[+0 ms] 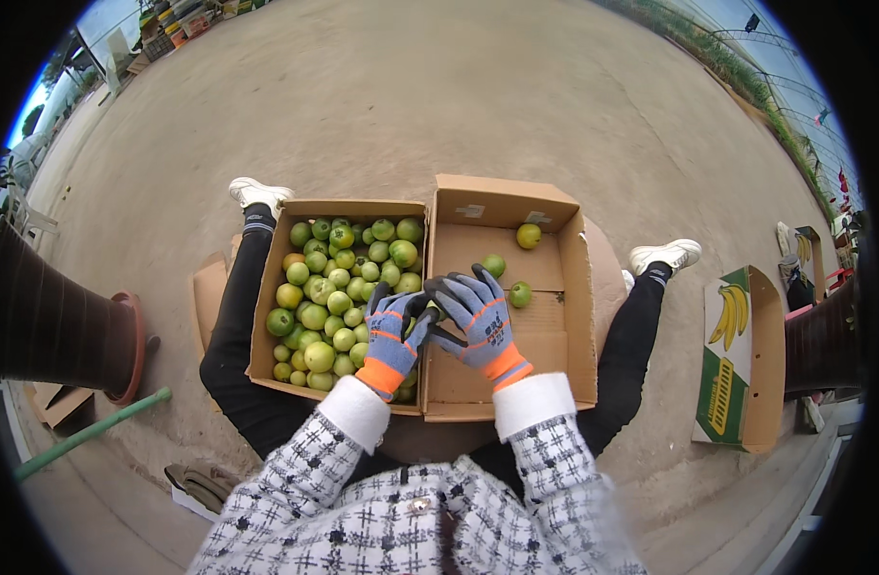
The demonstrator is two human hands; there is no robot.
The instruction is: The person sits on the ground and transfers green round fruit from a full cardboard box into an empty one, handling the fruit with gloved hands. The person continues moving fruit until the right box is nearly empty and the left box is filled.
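Two open cardboard boxes stand side by side between my legs. The left box (258, 356) is heaped with green tomatoes (319, 356), some of them yellowish. In the right box (576, 316) lie only a few: a yellow-green tomato (528, 236) near the far wall and two green ones (520, 294) closer in. My left hand (393, 331), in a blue-grey glove with dark fingertips and orange cuff, is closed above the boxes' shared edge. My right hand (476, 321), gloved alike, curls toward it over the right box. Their fingertips meet; what they hold, if anything, is hidden.
A cardboard box with bananas printed on it (737, 359) stands right of my right leg. Large dark pots (70, 311) flank me on both sides. A green pole (94, 433) lies at the lower left. Flattened cardboard (208, 302) sits beside the left box.
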